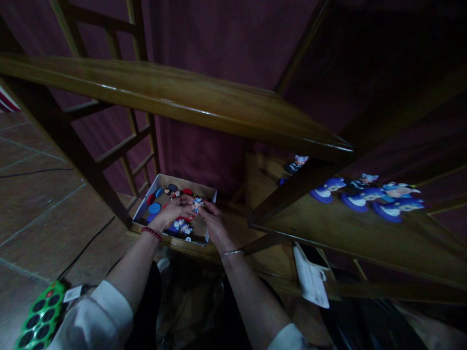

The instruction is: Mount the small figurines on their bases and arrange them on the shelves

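Observation:
A small blue-and-white figurine (198,204) is held between the fingertips of my left hand (175,210) and my right hand (213,219), both closed on it. The hands are over a shallow cardboard box (146,198) on a low wooden shelf. Inside the box lie more figurines, including a blue-and-white pair (182,225) just below my left fingers. A blue disc (154,208) is left of my left hand, among red, dark and blue pieces. My hands hide part of the box's contents.
A thick wooden rail (175,102) crosses above my hands. Several figurines on blue bases (359,200) stand on the higher wooden shelf (302,218) at right. Below it are a phone (313,254) and a white packet (310,279). A green object with dark round openings (42,316) lies lower left.

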Available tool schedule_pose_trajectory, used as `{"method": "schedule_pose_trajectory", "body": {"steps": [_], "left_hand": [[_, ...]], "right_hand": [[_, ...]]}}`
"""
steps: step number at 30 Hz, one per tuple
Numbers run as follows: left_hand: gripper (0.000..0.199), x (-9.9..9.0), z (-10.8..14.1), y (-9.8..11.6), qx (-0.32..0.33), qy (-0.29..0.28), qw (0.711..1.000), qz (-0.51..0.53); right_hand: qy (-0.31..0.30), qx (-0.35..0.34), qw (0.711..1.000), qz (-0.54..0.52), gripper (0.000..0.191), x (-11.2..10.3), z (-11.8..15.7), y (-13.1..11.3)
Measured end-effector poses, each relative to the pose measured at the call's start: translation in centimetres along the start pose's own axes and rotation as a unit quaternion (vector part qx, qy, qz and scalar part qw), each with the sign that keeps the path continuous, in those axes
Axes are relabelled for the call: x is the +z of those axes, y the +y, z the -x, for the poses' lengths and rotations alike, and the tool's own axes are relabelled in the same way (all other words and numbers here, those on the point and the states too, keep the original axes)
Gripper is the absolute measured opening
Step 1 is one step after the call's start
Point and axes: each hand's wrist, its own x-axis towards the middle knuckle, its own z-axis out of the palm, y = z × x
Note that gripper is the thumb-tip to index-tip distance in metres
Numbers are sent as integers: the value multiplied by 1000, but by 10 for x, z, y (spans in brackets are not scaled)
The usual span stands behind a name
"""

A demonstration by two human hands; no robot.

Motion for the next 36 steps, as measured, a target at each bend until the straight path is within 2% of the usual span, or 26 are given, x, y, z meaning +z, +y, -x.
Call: {"method": "schedule_pose_trajectory", "body": {"steps": [3, 6, 11, 14, 17, 21, 24, 27, 31, 36], "left_hand": [[34, -5, 2, 3, 17, 14, 999, -29], [31, -11, 3, 4, 17, 64, 996, -61], [20, -22, 3, -5, 6, 115, 986, -124], [9, -28, 1, -13, -5, 158, 953, -258], [11, -30, 1, -17, 10, 186, 903, -387], [18, -21, -1, -17, 33, 176, 869, -462], [21, -9, -3, -16, 28, 159, 833, -529], [25, 3, -6, -17, 19, 142, 811, -568], [24, 10, -10, -20, 7, 155, 800, -579], [20, 7, -14, -19, 1, 165, 813, -559]], "right_hand": [[-5, -26, 1000, 15, 34, 3, 0, -3], [-3, -44, 999, 31, 27, 6, -3, -4], [19, -39, 998, 48, 31, 6, -8, -2], [44, -38, 997, 50, 34, 2, -10, 1], [59, -6, 997, 45, 33, -3, -11, 4], [59, 51, 996, -35, 30, -6, -9, 7], [56, 54, 993, -92, 32, -6, -6, 6], [51, 48, 991, -118, 33, -6, -4, 5], [45, 43, 992, -109, 35, -6, -4, 6], [23, 45, 995, -89, 39, -7, -6, 9]]}}
